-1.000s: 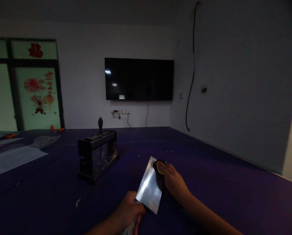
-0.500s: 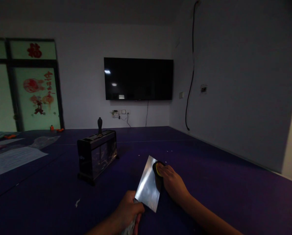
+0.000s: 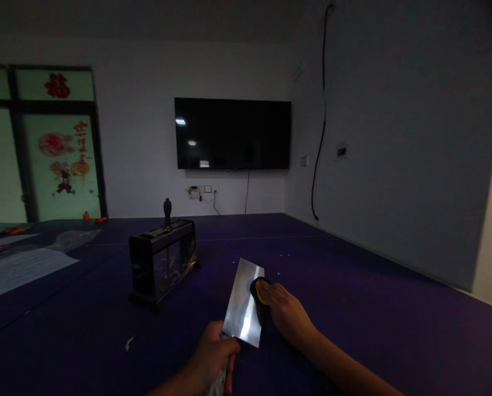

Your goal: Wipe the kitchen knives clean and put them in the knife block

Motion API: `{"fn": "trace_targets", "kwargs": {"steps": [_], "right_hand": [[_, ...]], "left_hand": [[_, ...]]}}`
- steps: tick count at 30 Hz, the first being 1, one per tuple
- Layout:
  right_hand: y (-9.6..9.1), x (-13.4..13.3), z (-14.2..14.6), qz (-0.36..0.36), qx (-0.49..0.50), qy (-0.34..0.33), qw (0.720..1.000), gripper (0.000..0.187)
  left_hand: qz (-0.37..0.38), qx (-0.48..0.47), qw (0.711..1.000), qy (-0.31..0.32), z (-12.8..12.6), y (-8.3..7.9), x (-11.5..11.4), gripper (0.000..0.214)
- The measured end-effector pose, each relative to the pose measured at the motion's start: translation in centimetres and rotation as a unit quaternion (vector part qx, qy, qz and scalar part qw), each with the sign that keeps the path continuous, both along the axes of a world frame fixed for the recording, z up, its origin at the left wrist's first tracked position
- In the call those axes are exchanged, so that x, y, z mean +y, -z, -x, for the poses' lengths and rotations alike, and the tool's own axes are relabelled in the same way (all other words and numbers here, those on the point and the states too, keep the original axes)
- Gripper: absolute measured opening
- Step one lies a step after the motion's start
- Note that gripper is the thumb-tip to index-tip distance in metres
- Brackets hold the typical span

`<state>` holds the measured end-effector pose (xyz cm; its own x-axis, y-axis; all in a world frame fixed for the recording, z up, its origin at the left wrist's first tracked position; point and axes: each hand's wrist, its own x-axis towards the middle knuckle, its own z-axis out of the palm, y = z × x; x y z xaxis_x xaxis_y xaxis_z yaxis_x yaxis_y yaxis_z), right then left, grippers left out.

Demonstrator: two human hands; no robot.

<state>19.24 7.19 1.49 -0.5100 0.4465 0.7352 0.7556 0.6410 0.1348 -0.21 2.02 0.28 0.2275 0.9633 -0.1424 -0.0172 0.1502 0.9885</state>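
Note:
My left hand [image 3: 215,352] is closed around the pale handle of a cleaver [image 3: 238,305], at the bottom centre of the head view. Its wide, shiny blade points up and away from me, tilted above the purple tabletop. My right hand [image 3: 289,313] grips a small black-and-yellow pad [image 3: 259,291] and presses it to the right part of the blade. The fingers partly cover the pad, so its full shape is hidden. Left of the blade stands a black knife block [image 3: 162,264] with see-through sides, and a dark handle [image 3: 167,212] sticks up from its top.
Printed paper [image 3: 27,269] and clear plastic wrap [image 3: 75,240] lie on the purple table [image 3: 337,330] at the left. Small orange items [image 3: 93,218] sit near its far edge. White scraps [image 3: 129,343] are scattered about. A television [image 3: 233,135] hangs on the far wall.
The cleaver's blade has shifted slightly left and up and turned a little, with its bright reflection moving lower. My right hand and the pad have moved slightly left and down.

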Motion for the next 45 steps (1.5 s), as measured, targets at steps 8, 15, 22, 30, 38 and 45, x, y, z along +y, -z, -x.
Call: {"fn": "trace_targets", "kwargs": {"steps": [8,15,22,30,38,45], "right_hand": [[-0.2,-1.1,0.7,0.000,-0.041,-0.052,0.998,0.042],[-0.9,-3.1,1.7,-0.022,-0.095,-0.122,0.988,0.037],[-1.0,-4.7,3.0,-0.008,-0.118,-0.188,0.975,0.033],[-1.3,-4.9,3.0,0.003,-0.114,-0.188,0.975,0.034],[-1.2,-4.6,3.0,0.016,-0.120,-0.183,0.976,0.034],[-1.3,-4.5,2.8,-0.003,-0.099,-0.204,0.974,0.032]], "left_hand": [[0.013,-0.023,0.999,-0.033,-0.1,0.2,0.0,0.013],[0.010,-0.034,0.997,-0.071,-0.2,-0.6,-0.6,0.024],[-0.021,-0.041,0.993,-0.110,-0.1,-0.7,-0.6,0.015],[-0.006,-0.044,0.994,-0.103,-0.2,-0.8,-0.7,0.014],[-0.018,-0.049,0.994,-0.098,-0.2,-0.9,-0.8,0.016],[-0.025,-0.040,0.995,-0.091,-0.2,-0.8,-0.7,0.014]]}}
